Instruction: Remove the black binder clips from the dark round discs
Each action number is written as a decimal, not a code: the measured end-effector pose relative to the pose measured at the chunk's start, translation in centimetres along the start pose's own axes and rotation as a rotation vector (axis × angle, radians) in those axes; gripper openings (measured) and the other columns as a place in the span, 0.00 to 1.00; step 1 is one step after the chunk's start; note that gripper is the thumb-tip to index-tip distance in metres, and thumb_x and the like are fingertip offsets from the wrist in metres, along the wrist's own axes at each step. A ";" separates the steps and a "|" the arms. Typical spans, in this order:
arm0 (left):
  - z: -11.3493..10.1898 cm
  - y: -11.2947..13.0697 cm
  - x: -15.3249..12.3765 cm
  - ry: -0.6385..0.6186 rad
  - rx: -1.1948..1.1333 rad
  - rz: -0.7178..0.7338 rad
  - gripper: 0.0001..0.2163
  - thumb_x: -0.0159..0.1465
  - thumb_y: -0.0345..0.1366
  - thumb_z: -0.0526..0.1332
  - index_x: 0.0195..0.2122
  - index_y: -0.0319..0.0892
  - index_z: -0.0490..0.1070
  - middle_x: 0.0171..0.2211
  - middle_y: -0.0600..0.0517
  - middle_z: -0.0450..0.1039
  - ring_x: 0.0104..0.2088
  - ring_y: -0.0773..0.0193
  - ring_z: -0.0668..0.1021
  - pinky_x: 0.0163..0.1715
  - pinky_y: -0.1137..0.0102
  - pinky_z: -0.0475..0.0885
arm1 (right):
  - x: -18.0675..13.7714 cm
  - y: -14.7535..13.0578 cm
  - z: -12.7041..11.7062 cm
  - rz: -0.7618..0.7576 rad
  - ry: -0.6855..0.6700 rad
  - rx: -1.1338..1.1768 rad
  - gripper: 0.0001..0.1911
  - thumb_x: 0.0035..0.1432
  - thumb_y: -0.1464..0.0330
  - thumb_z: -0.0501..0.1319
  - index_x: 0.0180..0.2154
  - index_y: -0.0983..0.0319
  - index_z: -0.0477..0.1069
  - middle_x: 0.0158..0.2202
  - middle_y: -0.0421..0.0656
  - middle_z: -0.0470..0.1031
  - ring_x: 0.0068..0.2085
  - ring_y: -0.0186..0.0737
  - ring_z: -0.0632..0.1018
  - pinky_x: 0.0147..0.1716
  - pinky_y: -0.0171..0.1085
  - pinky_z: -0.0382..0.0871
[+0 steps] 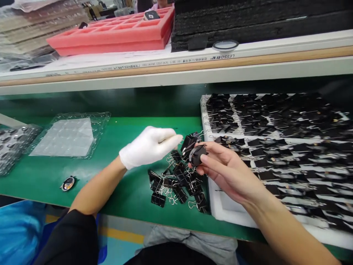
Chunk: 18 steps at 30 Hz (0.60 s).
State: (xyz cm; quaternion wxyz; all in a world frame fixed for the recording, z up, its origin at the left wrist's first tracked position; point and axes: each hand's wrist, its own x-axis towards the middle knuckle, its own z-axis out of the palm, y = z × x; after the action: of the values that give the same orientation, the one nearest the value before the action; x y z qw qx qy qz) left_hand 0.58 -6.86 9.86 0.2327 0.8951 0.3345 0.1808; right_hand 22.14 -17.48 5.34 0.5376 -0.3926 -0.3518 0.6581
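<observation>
My left hand (pixel 151 145), in a white glove, is closed, with thumb and forefinger pinched at the wire handle of a black binder clip (pixel 189 141). My bare right hand (pixel 224 165) grips a small round black part (pixel 197 155) with a silvery rim between thumb and fingers. The clip and the round part are close together; whether they touch I cannot tell. Below both hands lies a loose heap of black binder clips (pixel 179 180) with silver wire handles. A similar round part (pixel 68 183) with a metallic rim rests on the green table, left of my left forearm.
On the right stands a white foam tray (pixel 206 147) packed with rows of clipped parts. Clear plastic trays (pixel 102 125) lie at the left on the green table (pixel 124 198). A shelf (pixel 124 79) crosses above, bearing a pink foam tray (pixel 110 42) and black foam sheets (pixel 248 22).
</observation>
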 end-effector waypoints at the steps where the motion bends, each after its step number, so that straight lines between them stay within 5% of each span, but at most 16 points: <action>1: 0.5 0.4 -0.1 0.018 -0.040 0.010 0.20 0.74 0.43 0.52 0.26 0.42 0.68 0.20 0.58 0.62 0.23 0.70 0.65 0.27 0.72 0.60 | 0.0 0.1 0.0 -0.024 -0.007 -0.017 0.12 0.59 0.63 0.75 0.44 0.54 0.81 0.40 0.41 0.79 0.35 0.34 0.80 0.31 0.30 0.74; 6: 2.1 1.0 -0.3 -0.002 -0.069 0.102 0.20 0.73 0.39 0.46 0.22 0.43 0.59 0.19 0.57 0.59 0.21 0.69 0.61 0.25 0.70 0.58 | -0.2 0.2 -0.6 -0.121 0.006 -0.155 0.11 0.61 0.63 0.73 0.45 0.55 0.81 0.40 0.41 0.80 0.31 0.32 0.79 0.33 0.33 0.74; 10: 2.0 0.9 -0.4 -0.020 -0.047 0.016 0.22 0.64 0.45 0.58 0.20 0.44 0.47 0.17 0.60 0.43 0.21 0.70 0.50 0.21 0.69 0.49 | -0.3 0.2 -0.6 -0.147 0.006 -0.224 0.10 0.61 0.63 0.73 0.45 0.54 0.81 0.36 0.40 0.80 0.30 0.34 0.78 0.32 0.35 0.75; 18: 2.1 1.8 -0.6 -0.010 -0.079 0.019 0.24 0.59 0.46 0.62 0.18 0.44 0.47 0.17 0.61 0.42 0.23 0.71 0.48 0.20 0.70 0.46 | -0.5 -0.2 -0.1 -0.149 -0.005 -0.273 0.11 0.59 0.60 0.74 0.43 0.55 0.81 0.31 0.40 0.79 0.29 0.37 0.77 0.31 0.39 0.77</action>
State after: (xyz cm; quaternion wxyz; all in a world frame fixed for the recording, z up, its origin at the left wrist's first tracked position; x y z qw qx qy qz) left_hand 2.13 -9.14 8.98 0.2679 0.8892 0.3174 0.1919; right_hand 22.38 -17.94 5.51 0.5258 -0.4333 -0.4676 0.5632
